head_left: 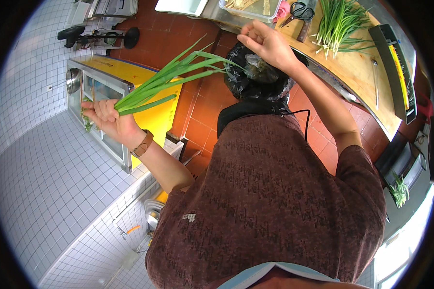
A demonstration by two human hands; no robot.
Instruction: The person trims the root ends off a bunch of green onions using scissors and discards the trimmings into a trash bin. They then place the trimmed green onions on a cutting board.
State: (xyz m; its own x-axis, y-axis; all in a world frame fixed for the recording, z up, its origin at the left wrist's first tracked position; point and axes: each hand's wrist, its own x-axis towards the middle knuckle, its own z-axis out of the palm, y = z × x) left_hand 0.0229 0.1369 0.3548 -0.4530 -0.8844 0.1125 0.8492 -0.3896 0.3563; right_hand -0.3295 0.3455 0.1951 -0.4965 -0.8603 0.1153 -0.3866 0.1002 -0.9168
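Observation:
My left hand (106, 113), at the left with a brown watch strap at the wrist, grips a bunch of green onions (159, 79) by the lower end. Their long green leaves reach right, towards a bin lined with a black plastic bag (238, 79). Above that bag my right hand (256, 38) is raised with its fingers curled; whether something small is between them cannot be told. Another pile of green onions (341, 27), white ends towards me, lies on the wooden board (354, 79) at the upper right. Black-handled scissors (298, 14) and a knife with a wooden handle (303, 31) lie beside it.
A plastic container (251, 15) stands at the worktop's edge. On the board are a thin metal rod (376, 85) and a long dark box (392, 72). A glass-fronted cabinet with a yellow side (155, 119) stands at the left. More greens (399, 191) lie at the far right.

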